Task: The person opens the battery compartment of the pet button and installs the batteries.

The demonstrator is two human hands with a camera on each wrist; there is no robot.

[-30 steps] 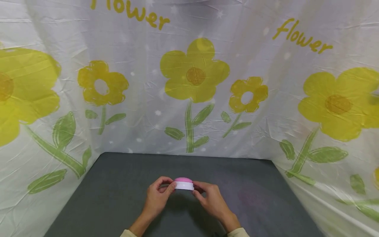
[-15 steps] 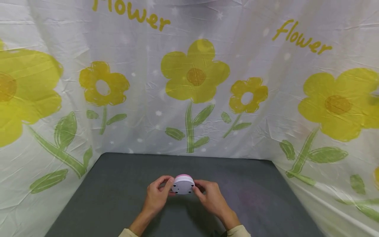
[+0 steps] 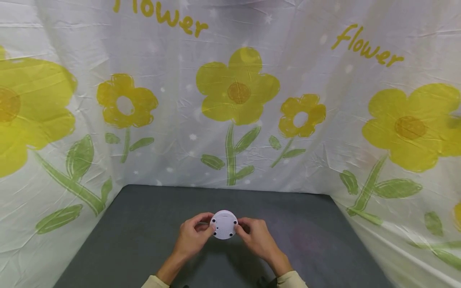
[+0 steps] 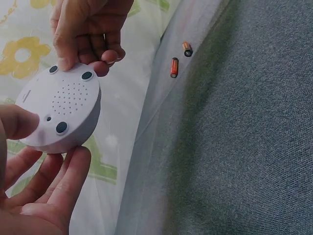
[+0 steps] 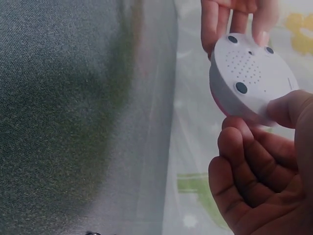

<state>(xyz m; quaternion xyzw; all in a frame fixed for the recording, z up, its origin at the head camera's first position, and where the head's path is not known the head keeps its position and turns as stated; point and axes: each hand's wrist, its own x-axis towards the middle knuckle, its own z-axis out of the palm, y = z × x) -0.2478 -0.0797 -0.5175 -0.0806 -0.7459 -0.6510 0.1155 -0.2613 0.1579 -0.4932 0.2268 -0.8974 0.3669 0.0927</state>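
A round push button (image 3: 224, 225) with a white body is held up over the dark table, its flat underside facing the head camera. Small speaker holes, several black feet and a tiny hole show on that underside in the left wrist view; a sliver of pink edge shows in the right wrist view. My left hand (image 3: 192, 236) pinches one side of its rim, thumb on the underside and fingers behind. On the opposite side my right hand (image 3: 258, 239) pinches the rim the same way. The pink dome faces away, mostly hidden.
Two small red-and-black batteries (image 4: 174, 67) lie on the dark table cloth (image 4: 244, 147) in the left wrist view. A white curtain (image 3: 173, 120) with yellow flowers hangs around the back and sides of the table.
The push button has been tipped over between both hands, from pink dome up and side-on to its white underside facing the head camera. The hands stay in nearly the same place.
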